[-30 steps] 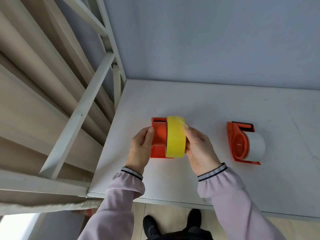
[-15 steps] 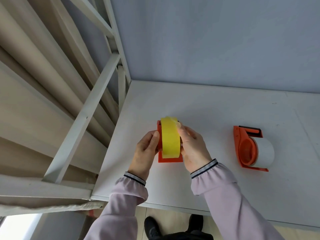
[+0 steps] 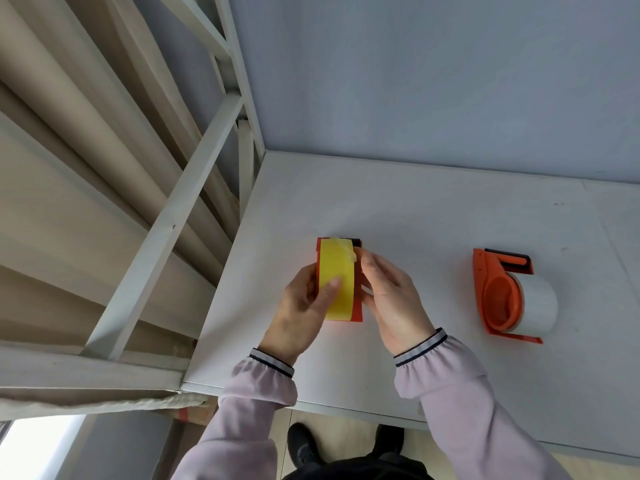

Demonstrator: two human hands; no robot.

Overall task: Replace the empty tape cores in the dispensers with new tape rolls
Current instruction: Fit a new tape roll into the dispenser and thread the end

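Observation:
A yellow tape roll (image 3: pixel 336 271) sits in an orange dispenser (image 3: pixel 357 308) held just above the white table (image 3: pixel 433 216). My left hand (image 3: pixel 301 310) grips them from the left, thumb pressed on the yellow tape face. My right hand (image 3: pixel 391 299) holds the dispenser's right side, its fingertips at the loose tape end near the top of the roll. A second orange dispenser (image 3: pixel 498 299) with a white tape roll (image 3: pixel 536 306) lies on the table to the right, untouched.
A white metal frame (image 3: pixel 166 230) with diagonal bars stands along the table's left edge. A grey wall (image 3: pixel 415 81) backs the table. The table's front edge runs just below my sleeves, with my shoes (image 3: pixel 304 448) on the floor beneath.
The dispenser with the yellow roll has turned so the tape face points up at me. My left thumb has moved onto the tape, and my right fingers have shifted to the roll's top edge.

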